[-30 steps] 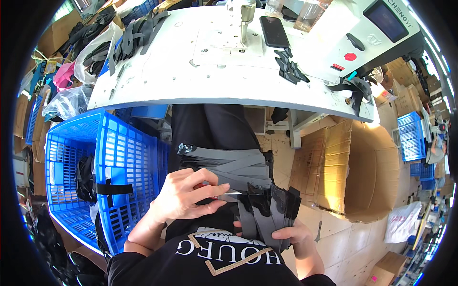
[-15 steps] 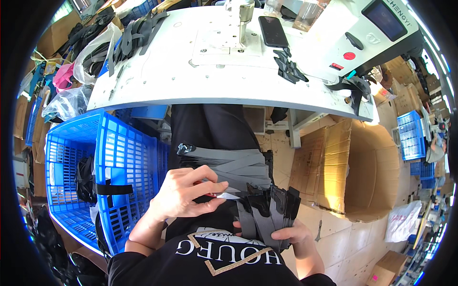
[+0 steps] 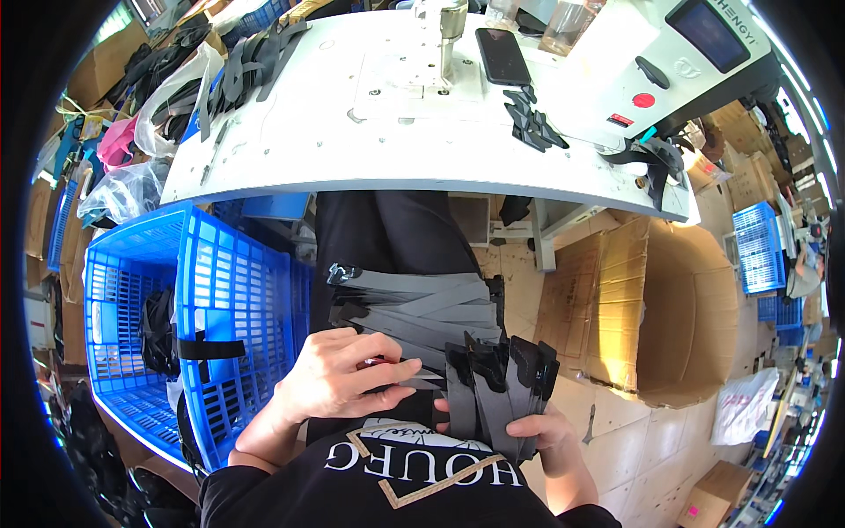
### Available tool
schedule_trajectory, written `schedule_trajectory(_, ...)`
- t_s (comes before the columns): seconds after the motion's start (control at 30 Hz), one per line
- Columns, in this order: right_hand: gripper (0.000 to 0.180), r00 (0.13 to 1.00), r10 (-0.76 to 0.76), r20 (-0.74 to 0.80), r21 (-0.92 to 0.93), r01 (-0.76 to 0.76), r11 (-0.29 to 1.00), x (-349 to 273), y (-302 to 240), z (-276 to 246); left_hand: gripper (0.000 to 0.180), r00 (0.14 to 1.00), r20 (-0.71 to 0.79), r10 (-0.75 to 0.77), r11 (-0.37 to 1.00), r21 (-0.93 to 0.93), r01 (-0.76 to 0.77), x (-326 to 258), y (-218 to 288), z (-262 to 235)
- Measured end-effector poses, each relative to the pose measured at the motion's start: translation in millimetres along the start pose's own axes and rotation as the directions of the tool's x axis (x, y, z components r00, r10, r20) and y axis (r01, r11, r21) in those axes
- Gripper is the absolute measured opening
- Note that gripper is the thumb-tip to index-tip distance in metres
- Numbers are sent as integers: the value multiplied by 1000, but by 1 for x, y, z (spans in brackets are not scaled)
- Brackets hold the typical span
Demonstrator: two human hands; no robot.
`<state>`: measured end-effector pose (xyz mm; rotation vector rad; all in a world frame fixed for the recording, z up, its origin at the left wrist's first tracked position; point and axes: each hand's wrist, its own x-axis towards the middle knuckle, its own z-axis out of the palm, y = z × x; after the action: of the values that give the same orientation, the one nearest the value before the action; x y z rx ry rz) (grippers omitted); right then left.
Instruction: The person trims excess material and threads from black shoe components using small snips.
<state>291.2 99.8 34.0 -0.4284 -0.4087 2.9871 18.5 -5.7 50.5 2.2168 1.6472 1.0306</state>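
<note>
My left hand point(image 3: 343, 374) is closed around a small red-handled blade point(image 3: 428, 377), whose pointed metal tip shows past the fingers. Most of its handle is hidden, so I cannot tell whether it is a knife or snips. In my right hand point(image 3: 544, 429) is a fanned bundle of grey straps point(image 3: 497, 407) with black ends turned up, the thumb lying across the front. The blade's tip is close to the left edge of this bundle. Across my lap, just beyond both hands, lies a pile of grey straps point(image 3: 414, 297).
A white sewing machine table point(image 3: 308, 150) spans the far side, with a phone point(image 3: 503, 57) and small black pieces point(image 3: 533, 121) on it. Blue plastic baskets point(image 3: 233, 264) stand at my left. An open cardboard box point(image 3: 616, 308) lies at my right on the tiled floor.
My left hand has tipped slightly and drawn the blade down, so less of it shows. The strap bundle in my right hand has shifted a little to the right.
</note>
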Motion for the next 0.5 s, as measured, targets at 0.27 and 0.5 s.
schedule_trajectory(0.27, 85, 1000, -8, 27, 30, 7, 1000, -1, 5, -8, 30, 996, -53, 65, 997, -47, -68, -7, -5, 16)
schedule_trajectory(0.5, 86, 999, -42, 27, 44, 40, 998, 0, 7, -10, 31, 996, -88, -21, 994, -107, 12, -9, -3, 16)
